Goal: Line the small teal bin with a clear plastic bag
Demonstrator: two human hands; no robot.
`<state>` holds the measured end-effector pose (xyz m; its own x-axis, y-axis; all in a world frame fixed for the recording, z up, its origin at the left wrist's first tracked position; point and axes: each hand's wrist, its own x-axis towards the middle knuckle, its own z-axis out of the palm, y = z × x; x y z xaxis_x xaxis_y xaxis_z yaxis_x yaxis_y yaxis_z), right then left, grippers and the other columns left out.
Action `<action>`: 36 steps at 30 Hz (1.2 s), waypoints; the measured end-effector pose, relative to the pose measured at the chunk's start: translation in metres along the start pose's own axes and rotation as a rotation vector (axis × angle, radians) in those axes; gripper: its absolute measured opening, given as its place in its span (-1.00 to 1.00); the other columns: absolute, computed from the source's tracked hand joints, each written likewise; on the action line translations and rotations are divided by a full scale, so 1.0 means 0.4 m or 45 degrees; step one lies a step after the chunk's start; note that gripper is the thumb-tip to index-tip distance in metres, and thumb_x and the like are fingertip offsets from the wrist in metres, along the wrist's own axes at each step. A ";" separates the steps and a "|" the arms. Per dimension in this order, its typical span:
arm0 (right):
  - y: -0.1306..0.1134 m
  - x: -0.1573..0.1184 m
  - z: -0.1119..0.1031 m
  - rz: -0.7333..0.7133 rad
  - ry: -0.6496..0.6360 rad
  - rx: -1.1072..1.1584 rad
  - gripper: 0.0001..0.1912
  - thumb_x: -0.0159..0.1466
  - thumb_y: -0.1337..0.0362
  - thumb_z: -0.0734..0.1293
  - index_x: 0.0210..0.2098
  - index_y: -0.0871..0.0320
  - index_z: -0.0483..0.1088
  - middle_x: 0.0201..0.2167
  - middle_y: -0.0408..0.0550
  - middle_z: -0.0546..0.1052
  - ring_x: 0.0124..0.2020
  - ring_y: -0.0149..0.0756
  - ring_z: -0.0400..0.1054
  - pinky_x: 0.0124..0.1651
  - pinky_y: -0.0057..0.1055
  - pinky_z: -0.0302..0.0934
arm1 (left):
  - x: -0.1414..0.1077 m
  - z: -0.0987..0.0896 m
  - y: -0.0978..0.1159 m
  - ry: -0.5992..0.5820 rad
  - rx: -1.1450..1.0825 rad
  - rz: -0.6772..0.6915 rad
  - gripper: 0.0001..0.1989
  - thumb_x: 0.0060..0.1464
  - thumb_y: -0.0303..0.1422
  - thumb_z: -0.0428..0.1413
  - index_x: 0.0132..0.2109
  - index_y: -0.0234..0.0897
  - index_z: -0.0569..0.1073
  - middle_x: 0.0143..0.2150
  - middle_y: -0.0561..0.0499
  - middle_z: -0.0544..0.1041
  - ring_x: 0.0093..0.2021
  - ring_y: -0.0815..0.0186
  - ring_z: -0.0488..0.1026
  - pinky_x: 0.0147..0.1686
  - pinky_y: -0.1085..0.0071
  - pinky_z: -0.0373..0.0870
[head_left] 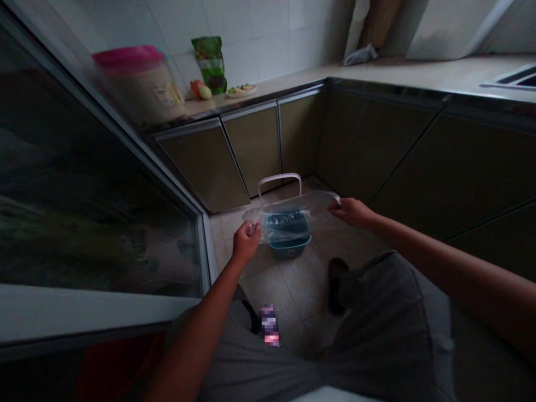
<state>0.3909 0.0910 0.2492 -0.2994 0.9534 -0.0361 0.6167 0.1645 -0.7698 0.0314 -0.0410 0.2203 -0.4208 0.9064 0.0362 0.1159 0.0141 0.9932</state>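
A clear plastic bag [320,207] is stretched out between my two hands. My left hand [246,241] is closed on its left end, the fingers pinching bunched film. At the opposite end, my right hand [350,212] grips a corner of the same bag, arm reaching in from the right. Below the film, on the floor, stands a teal bin [290,249] with a pale raised handle [280,177] behind it. The bag partly covers the bin's opening, seen through the film. Whether film touches the rim, I cannot tell.
Cabinets [251,148] line the back and right under a countertop [301,78]. On it stand a pink-lidded tub [140,84], a green pouch [213,67], an onion [204,91] and a plate [242,92]. A glass door [104,223] bounds the left. My legs flank the tiled floor [288,290].
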 end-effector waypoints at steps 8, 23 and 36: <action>-0.019 -0.055 -0.069 0.381 -0.005 0.388 -0.73 0.19 0.08 0.49 -0.22 0.08 0.47 -0.25 0.09 0.60 -0.55 -0.37 0.32 -0.57 -0.41 0.22 | -0.007 -0.013 0.066 -0.268 -0.432 -0.167 -0.61 0.01 -0.31 0.33 0.01 -0.27 0.58 -0.46 0.15 0.41 -0.54 0.47 0.26 -0.49 0.52 0.27; -0.179 -0.002 0.337 -0.203 -0.421 -0.666 -0.58 0.40 0.08 0.32 0.17 0.09 0.47 0.13 0.13 0.55 0.12 0.02 0.45 0.13 -0.18 0.32 | -0.021 -0.022 0.075 -0.423 -0.615 -0.431 -0.30 0.00 -0.29 0.30 0.31 -0.15 0.39 -0.37 0.17 0.41 -0.53 0.50 0.20 -0.42 0.50 0.33; 0.077 0.290 0.694 0.236 -0.475 -0.988 0.09 0.16 0.07 0.55 0.54 0.11 0.04 0.50 0.39 0.10 0.47 0.41 -0.05 0.38 0.42 -0.15 | 0.006 -0.022 0.095 -0.383 -0.598 -0.455 -0.24 -0.01 -0.27 0.29 0.34 -0.17 0.28 -0.42 0.22 0.35 -0.54 0.49 0.15 -0.39 0.50 0.25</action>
<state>0.1731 0.1365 0.0443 -0.2801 0.8595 -0.4276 0.9591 0.2700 -0.0855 0.0270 -0.0419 0.2589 -0.0834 0.9594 -0.2693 -0.4172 0.2118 0.8838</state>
